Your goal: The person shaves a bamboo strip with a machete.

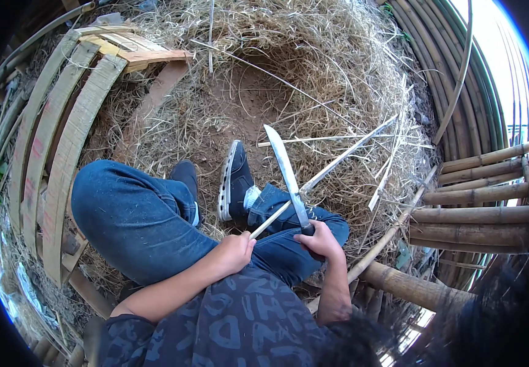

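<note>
My left hand [234, 252] is closed around the near end of a pale bamboo strip [332, 165], close to my lap. The strip slants away to the upper right, over my bent leg and the straw. In my right hand [322, 241] is the dark handle of a machete [286, 169], its long bright blade pointing up and slightly left. The blade crosses the strip near its lower part; whether it cuts into the strip or only rests against it, I cannot tell.
Shavings and dry straw [350, 67] cover the ground around a patch of bare soil [249, 92]. A wooden slatted pallet [72, 153] stands at the left. Bamboo poles [484, 214] and a bamboo wall [448, 73] are on the right. My shoes [236, 180] are in front.
</note>
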The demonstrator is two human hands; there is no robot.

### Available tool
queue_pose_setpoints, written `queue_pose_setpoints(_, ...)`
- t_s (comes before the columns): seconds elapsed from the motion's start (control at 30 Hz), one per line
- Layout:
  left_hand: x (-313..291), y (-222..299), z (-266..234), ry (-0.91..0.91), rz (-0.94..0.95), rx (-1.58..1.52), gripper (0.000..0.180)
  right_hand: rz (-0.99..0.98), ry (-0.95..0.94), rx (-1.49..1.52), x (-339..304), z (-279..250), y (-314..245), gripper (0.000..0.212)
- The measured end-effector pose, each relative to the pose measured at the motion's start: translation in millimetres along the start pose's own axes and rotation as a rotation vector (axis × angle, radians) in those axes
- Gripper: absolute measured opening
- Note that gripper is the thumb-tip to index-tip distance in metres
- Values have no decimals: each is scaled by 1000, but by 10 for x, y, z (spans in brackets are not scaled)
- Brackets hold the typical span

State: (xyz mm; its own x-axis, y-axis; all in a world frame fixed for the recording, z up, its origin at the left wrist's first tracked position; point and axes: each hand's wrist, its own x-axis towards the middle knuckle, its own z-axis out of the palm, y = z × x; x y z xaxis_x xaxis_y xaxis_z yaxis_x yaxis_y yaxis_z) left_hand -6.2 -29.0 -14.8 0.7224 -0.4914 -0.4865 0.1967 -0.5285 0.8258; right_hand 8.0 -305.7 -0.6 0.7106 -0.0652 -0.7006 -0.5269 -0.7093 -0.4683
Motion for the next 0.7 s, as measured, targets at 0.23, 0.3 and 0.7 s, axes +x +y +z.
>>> queue_pose_setpoints(0.23,21,2,22,-17,22,-40,30,-28,27,367,162,333,127,16)
queue_pose_setpoints(0.3,42,-8,20,-30,16,-66,31,-96,212,257,224,459,184,13)
queue_pose_setpoints(0.7,31,-20,22,-18,-7,-36,30,-10,-25,532,172,205,155,7)
